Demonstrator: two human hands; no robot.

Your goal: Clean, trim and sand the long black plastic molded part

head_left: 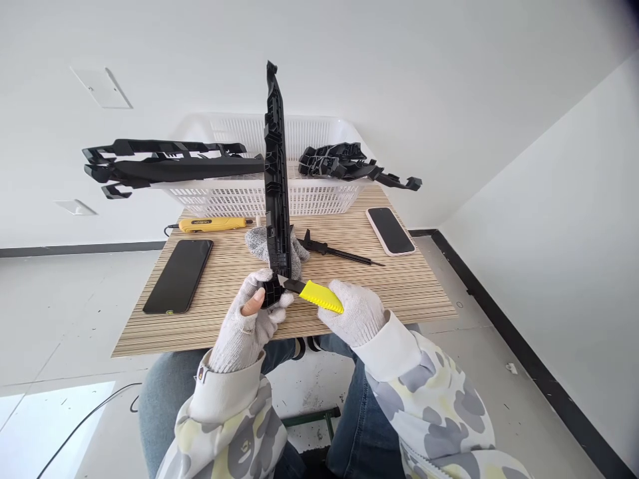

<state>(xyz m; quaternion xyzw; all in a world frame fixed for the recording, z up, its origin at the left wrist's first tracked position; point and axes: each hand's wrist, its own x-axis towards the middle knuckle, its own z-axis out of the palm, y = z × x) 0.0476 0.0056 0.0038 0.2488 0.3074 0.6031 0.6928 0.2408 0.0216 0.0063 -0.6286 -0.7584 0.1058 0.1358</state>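
Black plastic strip (pixel 276 173) stands upright over the tabletop (pixel 239 293), its lower end clamped in the gloved left hand (pixel 248 319), while the right hand (pixel 355 313) grips a yellow-handled knife (pixel 314 295) with the blade at the strip's base. Best, I'd say, to keep that strip steady, cut shallow, and angle the edge away from the left thumb. White basket (pixel 279 189) sits far behind.

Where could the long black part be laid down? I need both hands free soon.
Bare wood lies along the table's front-left edge below the black phone, and front right below the pink-cased phone. The middle by the hands and the basket is crowded.
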